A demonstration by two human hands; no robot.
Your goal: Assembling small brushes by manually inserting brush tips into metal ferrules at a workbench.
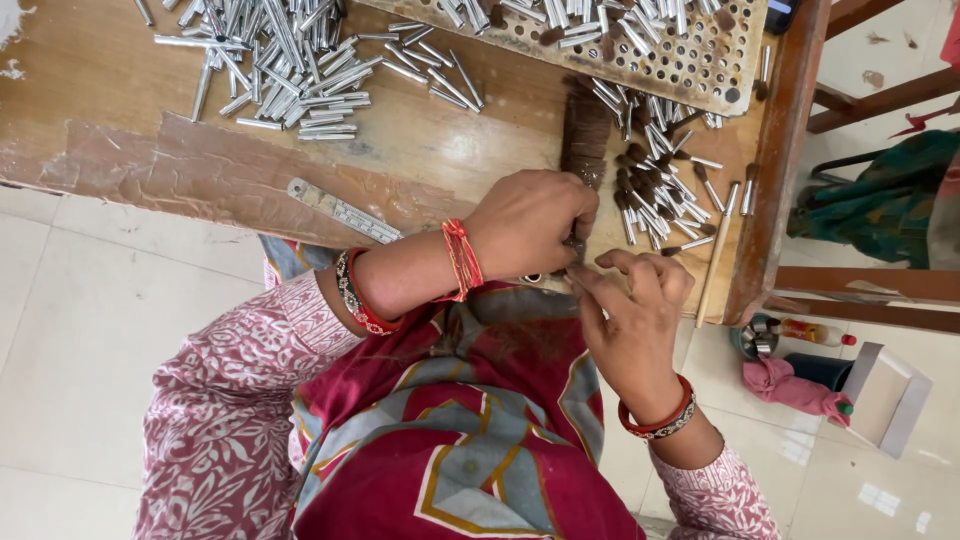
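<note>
My left hand (530,220) is closed around the lower end of a thick bundle of brown bristles (585,135) that lies across the front edge of the wooden table (100,70). Just below it, my right hand (635,320) pinches thumb and forefinger on a small tuft at the bundle's end; the tuft is mostly hidden by my fingers. A small metal tube end (533,278) shows under my left hand. Both wrists wear red bangles and thread.
A heap of bare metal tubes (290,60) lies at the back left, beside a perforated board (700,65). Tubes fitted with bristles (660,190), a thin wooden stick (715,255) and a metal ruler (340,210) are close by. On the floor are a bottle (812,331), pink cloth (790,385) and a white box (885,395).
</note>
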